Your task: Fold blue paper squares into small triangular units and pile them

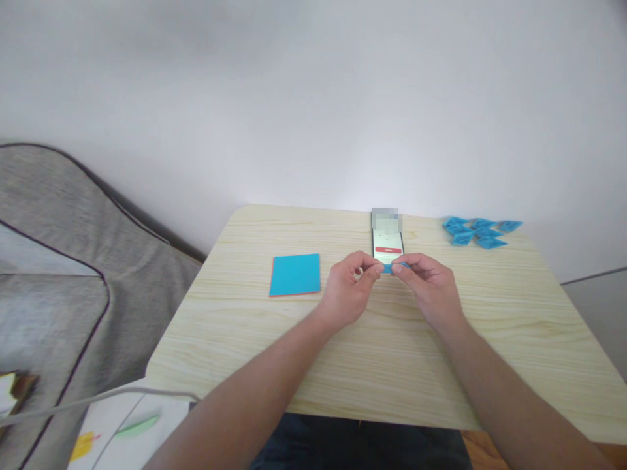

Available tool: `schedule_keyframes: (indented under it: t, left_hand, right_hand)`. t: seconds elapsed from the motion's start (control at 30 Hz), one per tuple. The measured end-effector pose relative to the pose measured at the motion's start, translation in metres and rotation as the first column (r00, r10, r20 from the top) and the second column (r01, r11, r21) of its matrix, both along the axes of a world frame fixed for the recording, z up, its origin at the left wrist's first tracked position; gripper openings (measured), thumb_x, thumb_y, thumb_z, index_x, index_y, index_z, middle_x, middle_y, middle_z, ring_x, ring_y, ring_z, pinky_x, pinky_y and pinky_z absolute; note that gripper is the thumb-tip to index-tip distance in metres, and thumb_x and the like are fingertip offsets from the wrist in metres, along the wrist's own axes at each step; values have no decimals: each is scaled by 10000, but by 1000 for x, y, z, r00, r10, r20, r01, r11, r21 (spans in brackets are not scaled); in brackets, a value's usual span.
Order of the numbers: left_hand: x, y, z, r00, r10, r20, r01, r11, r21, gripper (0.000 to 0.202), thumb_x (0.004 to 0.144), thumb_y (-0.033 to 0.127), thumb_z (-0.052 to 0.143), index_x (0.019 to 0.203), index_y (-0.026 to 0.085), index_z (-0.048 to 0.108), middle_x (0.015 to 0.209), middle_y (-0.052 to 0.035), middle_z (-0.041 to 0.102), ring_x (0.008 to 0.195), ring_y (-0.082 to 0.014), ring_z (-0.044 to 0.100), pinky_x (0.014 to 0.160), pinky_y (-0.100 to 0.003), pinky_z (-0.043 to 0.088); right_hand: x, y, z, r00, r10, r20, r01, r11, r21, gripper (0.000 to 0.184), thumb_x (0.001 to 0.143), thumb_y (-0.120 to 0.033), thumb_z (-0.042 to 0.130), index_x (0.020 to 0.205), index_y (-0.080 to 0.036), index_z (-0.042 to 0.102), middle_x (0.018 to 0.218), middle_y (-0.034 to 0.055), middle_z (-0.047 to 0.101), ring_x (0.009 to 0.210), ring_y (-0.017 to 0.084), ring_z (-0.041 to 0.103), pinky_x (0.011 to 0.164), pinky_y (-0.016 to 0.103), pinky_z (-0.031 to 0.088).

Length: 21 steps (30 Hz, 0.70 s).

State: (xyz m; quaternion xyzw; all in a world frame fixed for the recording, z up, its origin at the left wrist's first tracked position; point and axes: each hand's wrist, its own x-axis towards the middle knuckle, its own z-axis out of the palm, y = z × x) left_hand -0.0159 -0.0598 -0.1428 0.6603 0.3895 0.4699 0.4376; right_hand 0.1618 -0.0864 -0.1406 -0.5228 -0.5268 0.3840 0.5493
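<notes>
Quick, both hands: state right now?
Left hand: closed, fingertips pinching one end of the small blue paper piece.
Right hand: closed, pinching its other end.

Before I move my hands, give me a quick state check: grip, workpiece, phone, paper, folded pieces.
1. Grip: ok. Left hand and right hand both pinch the blue piece.
2. Creases on the blue piece: cannot tell; fingers cover most of it.
3. Phone fully visible: not ok; its near end is hidden behind the hands and blue piece.
4. Blue paper flat on the table: ok, left of the left hand.
5. Folded pieces apart from the right hand: ok.
</notes>
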Motion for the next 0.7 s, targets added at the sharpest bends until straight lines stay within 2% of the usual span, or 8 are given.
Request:
schedule_keyframes:
  t: [0.2,0.37,0.7]
  left_hand:
    - [-2,0,-4,999,-2,-48,3,1000,26,199,962,348,618,858,193,687,807,-20,693,788,-160,583,760,-298,437]
    - [-2,0,-4,997,-9,-78,11,999,31,204,965,346,613,854,188,681,805,-21,682,780,-156,571,752,-299,429]
    - [-1,3,-4,999,-12,-32,11,998,-56,214,946,378,640,916,184,727,818,-11,709,764,-141,579,727,-274,428]
  right_hand:
    - [1,0,-1,998,49,47,-48,999,-8,144,834,-367,790,908,-244,775,884,15,767,824,189,687,803,341,537]
    - [1,-1,-1,993,31,111,-32,999,10,134,857,-365,767,892,-236,765,854,4,748,798,173,658,780,322,507]
    - [1,2,0,998,20,51,-18,999,-47,163,820,-381,797,836,-223,763,756,-1,745,705,150,648,695,287,501]
